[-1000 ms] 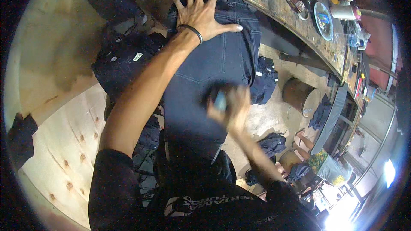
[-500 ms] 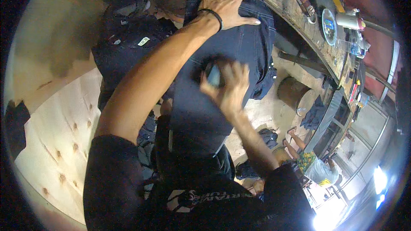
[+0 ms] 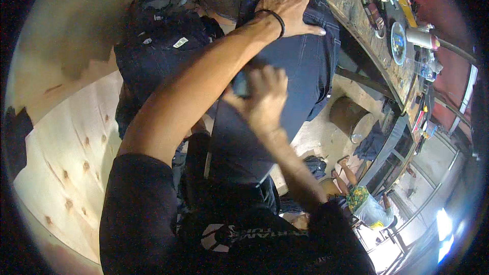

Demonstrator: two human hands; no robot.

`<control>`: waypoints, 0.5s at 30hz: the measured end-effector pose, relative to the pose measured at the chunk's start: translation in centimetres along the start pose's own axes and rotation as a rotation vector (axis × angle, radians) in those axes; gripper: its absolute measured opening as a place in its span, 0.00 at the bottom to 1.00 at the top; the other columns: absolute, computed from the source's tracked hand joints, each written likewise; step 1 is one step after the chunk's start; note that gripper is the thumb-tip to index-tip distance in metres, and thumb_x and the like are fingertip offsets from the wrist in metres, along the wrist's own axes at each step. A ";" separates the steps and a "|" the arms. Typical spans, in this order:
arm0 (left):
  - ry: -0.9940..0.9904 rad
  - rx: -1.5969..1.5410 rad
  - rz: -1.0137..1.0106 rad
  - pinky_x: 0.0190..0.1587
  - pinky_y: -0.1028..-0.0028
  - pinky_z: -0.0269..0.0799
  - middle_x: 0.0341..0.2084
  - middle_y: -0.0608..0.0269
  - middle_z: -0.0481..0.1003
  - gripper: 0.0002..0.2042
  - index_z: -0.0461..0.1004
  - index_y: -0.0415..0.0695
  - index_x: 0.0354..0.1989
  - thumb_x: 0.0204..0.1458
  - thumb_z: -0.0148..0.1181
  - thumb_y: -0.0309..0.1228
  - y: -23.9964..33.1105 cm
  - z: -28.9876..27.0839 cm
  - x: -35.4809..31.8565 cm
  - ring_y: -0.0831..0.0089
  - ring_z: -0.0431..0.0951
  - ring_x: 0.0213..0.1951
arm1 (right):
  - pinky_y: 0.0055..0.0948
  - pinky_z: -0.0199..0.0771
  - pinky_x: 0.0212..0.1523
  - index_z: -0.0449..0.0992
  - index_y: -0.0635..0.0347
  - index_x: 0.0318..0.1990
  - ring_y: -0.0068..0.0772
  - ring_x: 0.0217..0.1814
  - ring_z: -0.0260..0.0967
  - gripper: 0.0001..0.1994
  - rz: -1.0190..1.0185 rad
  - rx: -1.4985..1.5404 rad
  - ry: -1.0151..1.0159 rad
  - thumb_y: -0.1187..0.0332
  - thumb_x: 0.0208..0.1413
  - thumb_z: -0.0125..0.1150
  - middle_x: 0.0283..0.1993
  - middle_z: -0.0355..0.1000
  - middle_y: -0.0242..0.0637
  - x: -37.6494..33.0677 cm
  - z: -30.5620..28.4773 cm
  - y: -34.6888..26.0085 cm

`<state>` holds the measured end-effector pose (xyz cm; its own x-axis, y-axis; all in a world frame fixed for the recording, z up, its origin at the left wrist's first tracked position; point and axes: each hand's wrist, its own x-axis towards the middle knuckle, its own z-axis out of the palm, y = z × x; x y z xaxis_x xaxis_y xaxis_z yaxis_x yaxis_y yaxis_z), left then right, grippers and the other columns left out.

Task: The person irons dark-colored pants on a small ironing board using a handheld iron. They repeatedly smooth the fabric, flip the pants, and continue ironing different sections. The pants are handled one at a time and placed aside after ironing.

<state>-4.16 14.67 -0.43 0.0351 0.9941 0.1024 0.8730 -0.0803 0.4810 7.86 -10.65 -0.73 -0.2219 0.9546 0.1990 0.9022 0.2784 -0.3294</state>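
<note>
Right hand [image 3: 265, 99] higher on jeans [image 3: 305, 66]

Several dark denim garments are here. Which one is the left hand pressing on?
The left hand lies flat, fingers spread, on the dark blue jeans stretched out lengthwise; the other dark denim garments lie crumpled in a pile beside them.

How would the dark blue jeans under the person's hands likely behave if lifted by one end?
The jeans would probably flop and sag: the denim drapes over the bench edge and hangs down. They look fairly heavy for cloth, with thick seams. They seem unlikely to slip, since the left hand pins them flat while the right hand works on them.
</note>
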 end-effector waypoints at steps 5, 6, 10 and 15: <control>0.151 0.071 0.007 0.78 0.25 0.25 0.84 0.43 0.37 0.66 0.43 0.50 0.85 0.45 0.60 0.81 0.8 0.2 -0.3 0.42 0.36 0.84 | 0.46 0.75 0.56 0.86 0.55 0.46 0.45 0.52 0.74 0.26 -0.344 0.511 -0.525 0.49 0.44 0.84 0.49 0.78 0.41 -0.3 -5.0 4.9; 0.032 0.112 -0.047 0.78 0.26 0.25 0.84 0.43 0.37 0.67 0.43 0.49 0.85 0.45 0.59 0.82 0.5 0.0 -0.1 0.43 0.36 0.84 | 0.45 0.75 0.57 0.86 0.55 0.47 0.45 0.52 0.75 0.27 -0.293 0.435 -0.474 0.48 0.44 0.84 0.48 0.78 0.42 1.0 -5.4 6.4; -0.001 0.167 -0.088 0.80 0.31 0.25 0.83 0.42 0.40 0.68 0.44 0.47 0.84 0.43 0.57 0.84 1.0 -0.7 0.3 0.43 0.37 0.84 | 0.42 0.75 0.62 0.84 0.56 0.47 0.47 0.50 0.76 0.30 -0.256 0.286 -0.284 0.44 0.42 0.83 0.42 0.79 0.43 4.9 -6.4 9.3; 0.108 0.115 -0.061 0.81 0.35 0.29 0.83 0.42 0.41 0.70 0.42 0.47 0.85 0.41 0.63 0.82 1.1 0.2 0.0 0.43 0.40 0.83 | 0.47 0.75 0.49 0.83 0.57 0.35 0.52 0.45 0.74 0.23 -0.320 0.286 0.002 0.52 0.36 0.86 0.40 0.76 0.44 5.9 -5.7 10.2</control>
<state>-3.11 14.58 -0.07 -0.0668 0.9829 0.1718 0.9219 -0.0051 0.3875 17.86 -2.75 2.30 -0.4728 0.8153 0.3343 0.6493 0.5788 -0.4933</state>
